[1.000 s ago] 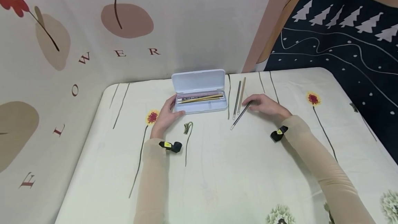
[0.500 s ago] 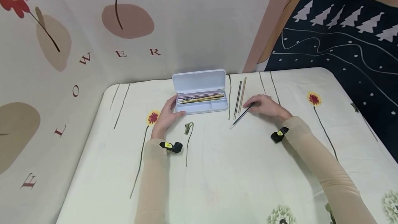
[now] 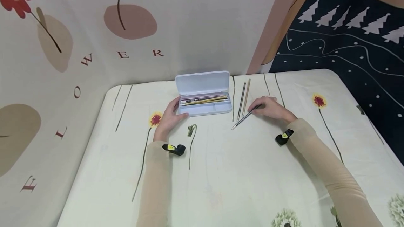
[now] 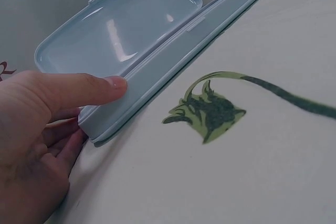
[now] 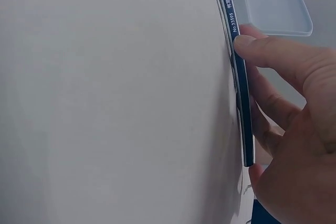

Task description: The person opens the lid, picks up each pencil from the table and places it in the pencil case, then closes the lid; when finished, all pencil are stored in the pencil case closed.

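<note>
A pale blue pencil case (image 3: 202,109) lies with its lid raised, several pencils (image 3: 205,100) in its long compartment. My left hand (image 3: 169,120) holds the case's left end; in the left wrist view the thumb (image 4: 100,88) presses the front wall and the other fingers lie round the end. My right hand (image 3: 268,108) pinches a dark blue pencil (image 5: 239,72) between thumb and fingers, low over the cloth. In the head view that pencil slants down to the left, its pale end foremost. Beside it lie a dark pencil (image 3: 241,101) and a light brown pencil (image 3: 247,97).
A white cloth (image 3: 217,171) printed with flowers and stems covers the table. Behind the case rises a pale printed wall hanging (image 3: 202,27). A dark hanging (image 3: 341,41) with white trees is at the right.
The dark blue pencil in my right hand has turned to lie flatter across the view, its pale end shifting slightly left and up. My left hand stays on the case.
</note>
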The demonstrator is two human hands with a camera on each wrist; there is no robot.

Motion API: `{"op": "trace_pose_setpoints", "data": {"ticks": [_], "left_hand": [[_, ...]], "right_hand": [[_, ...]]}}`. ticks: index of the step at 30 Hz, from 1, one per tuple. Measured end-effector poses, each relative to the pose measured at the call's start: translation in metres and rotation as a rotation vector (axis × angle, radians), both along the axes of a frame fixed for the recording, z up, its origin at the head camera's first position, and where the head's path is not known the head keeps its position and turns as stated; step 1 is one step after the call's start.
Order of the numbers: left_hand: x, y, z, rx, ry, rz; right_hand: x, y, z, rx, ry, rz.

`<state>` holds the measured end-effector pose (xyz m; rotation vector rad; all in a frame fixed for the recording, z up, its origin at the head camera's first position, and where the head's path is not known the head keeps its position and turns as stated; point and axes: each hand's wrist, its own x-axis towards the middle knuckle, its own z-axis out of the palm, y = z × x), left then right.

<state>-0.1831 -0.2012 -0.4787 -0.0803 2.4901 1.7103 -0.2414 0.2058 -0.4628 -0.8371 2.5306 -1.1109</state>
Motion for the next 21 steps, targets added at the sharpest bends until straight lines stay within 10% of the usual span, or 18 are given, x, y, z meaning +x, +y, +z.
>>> {"op": "trace_pose_setpoints", "data": {"ticks": [21], "left_hand": [[0.0003,0.0012,0.0026,0.008,-0.004,0.001]], "right_hand": [[0.0012,-0.0067,0.0032,-0.07,0.049,-0.027]]}}
